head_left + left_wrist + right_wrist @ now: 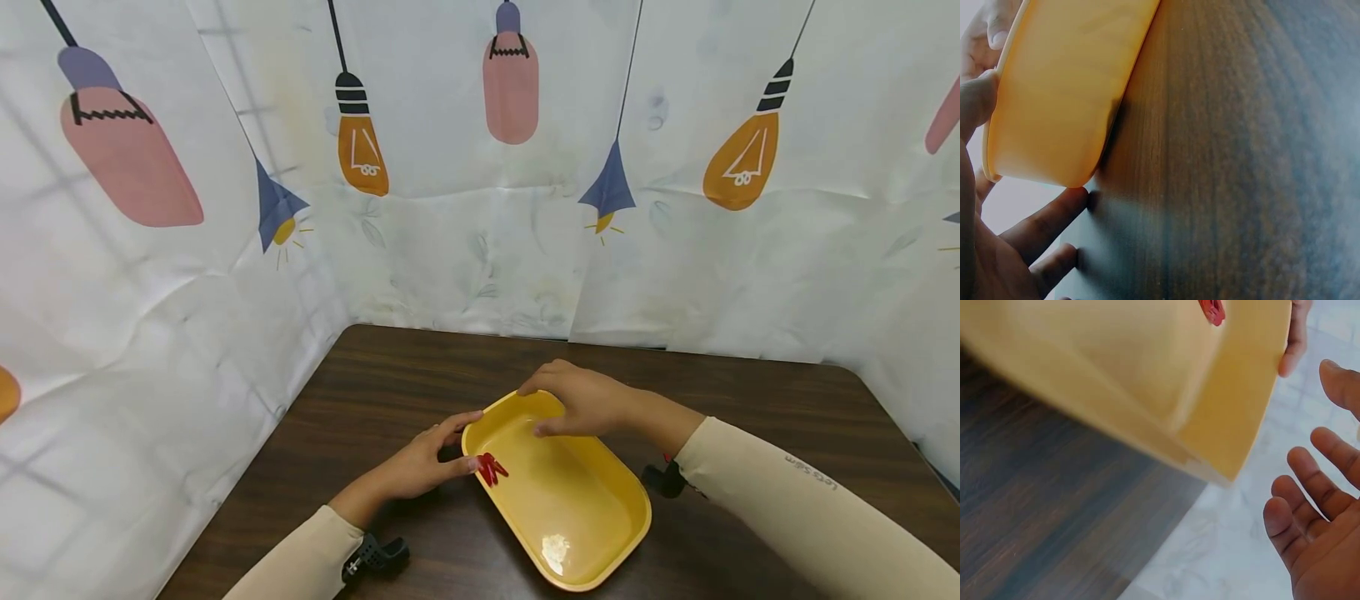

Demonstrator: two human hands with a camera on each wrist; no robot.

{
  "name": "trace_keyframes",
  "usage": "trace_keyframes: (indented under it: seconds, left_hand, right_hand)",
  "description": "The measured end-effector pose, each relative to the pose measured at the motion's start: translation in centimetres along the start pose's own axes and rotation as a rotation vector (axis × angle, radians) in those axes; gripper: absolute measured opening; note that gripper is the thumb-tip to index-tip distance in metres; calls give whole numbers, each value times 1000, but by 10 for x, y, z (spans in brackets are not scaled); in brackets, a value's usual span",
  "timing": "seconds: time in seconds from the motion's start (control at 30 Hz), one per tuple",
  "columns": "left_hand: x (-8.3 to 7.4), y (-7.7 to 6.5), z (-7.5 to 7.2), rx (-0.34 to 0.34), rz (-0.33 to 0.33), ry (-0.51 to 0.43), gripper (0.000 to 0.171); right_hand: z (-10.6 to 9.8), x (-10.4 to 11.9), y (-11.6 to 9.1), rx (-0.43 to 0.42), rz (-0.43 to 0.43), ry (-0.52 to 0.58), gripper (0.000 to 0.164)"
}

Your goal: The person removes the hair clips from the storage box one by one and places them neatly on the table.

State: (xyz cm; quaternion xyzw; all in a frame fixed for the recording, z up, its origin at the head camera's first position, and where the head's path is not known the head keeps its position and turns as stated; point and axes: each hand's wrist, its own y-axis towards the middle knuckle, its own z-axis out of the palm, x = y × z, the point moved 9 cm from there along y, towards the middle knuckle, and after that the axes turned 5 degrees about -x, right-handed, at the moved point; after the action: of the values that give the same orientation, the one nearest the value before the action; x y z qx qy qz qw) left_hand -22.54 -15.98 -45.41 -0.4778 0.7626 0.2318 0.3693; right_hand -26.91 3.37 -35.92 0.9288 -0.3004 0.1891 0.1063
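Observation:
A yellow plastic tray [558,500] with a rounded rim lies at a slant on the dark table. Several small red clips [491,469] are clustered inside it by its left wall, and part of them shows in the right wrist view. My left hand [423,462] holds the tray's far left corner, thumb on the rim close to the clips and fingers around the outer wall. Over the tray's far end hovers my right hand [588,400], its fingers loosely bent. The right wrist view shows those fingers [1307,465] apart from the tray wall.
The wood-grain table [420,367] has rounded far corners. A white curtain [465,250] printed with hanging lamps closes off the back and sides. Dark wrist straps [375,554] sit below both hands, over cream sleeves [795,500].

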Motion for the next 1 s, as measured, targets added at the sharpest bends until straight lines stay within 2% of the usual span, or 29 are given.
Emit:
trace_keyframes:
  seconds: [0.37, 0.77, 1.0]
  left_hand:
    - [1, 0, 0, 9, -18, -5, 66]
    - [3, -1, 0, 5, -26, -12, 67]
    - [2, -1, 0, 1, -17, -7, 68]
  right_hand:
    - [19, 8, 11, 28, -20, 24, 52]
    - [47, 14, 22, 113, -3, 29, 52]
    - [64, 16, 27, 156, -36, 26, 50]
